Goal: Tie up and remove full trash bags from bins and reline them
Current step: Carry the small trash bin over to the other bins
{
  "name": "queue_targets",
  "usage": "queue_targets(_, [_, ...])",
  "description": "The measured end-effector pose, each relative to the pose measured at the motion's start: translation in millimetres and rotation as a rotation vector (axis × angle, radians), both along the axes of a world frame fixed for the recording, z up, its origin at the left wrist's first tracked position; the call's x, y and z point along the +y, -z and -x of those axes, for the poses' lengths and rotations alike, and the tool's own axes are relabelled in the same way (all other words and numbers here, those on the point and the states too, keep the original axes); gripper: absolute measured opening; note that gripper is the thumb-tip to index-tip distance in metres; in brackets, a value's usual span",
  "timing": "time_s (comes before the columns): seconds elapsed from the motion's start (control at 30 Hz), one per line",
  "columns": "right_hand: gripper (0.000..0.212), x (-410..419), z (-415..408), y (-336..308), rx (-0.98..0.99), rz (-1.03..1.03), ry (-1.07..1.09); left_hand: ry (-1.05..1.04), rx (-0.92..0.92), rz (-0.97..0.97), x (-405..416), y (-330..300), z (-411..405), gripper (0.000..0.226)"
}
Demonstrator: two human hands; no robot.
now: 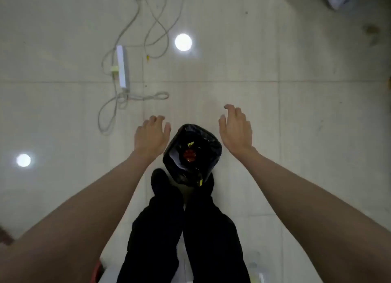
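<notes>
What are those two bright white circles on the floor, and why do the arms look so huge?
Head view: the circles look like ceiling lights mirrored in the glossy floor tiles; the wide-angle lens swells the forearms near the edges; the picture is dim and soft, so the black-lined bin between the left hand and right hand shows little detail.

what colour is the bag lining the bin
Black, glossy; the bin liner shows best in the head view.

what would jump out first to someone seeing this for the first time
Two bare arms reach down, the left hand and right hand open on either side of a small bin lined with a black trash bag, red rubbish inside. Up left, a white power strip lies on the pale tiled floor.
</notes>
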State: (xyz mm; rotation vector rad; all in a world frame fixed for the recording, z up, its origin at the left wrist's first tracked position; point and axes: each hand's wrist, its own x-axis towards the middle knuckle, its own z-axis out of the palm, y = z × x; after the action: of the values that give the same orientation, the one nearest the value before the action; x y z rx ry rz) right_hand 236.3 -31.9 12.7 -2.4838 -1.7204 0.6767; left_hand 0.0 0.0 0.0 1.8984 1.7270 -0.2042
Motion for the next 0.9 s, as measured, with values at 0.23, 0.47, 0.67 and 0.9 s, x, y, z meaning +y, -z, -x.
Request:
queue_targets(0.23, [0.038,-58.1,10.9,124.8,0.061,0.205,0.106,-0.086,0.028,0.239,-63.3,121.4,4.7,0.040])
queue_targets(0.47, [0.036,-85.6,10.3,168.7,0.208,0.226,0.228,-0.192,-0.076,0.246,-77.7,181.3,6.8,0.033])
queue_targets(0.67, [0.020,-95.1,2.8,179.7,0.265,0.191,0.418,-0.232,-0.245,0.050,-35.3,191.7,-5.1,0.028])
queue_targets(0.9, [0.029,-91.2,1.7,192.1,0.210,0.201,0.394,-0.531,-0.473,-0.048,-48.0,190.5,-28.6,0.033])
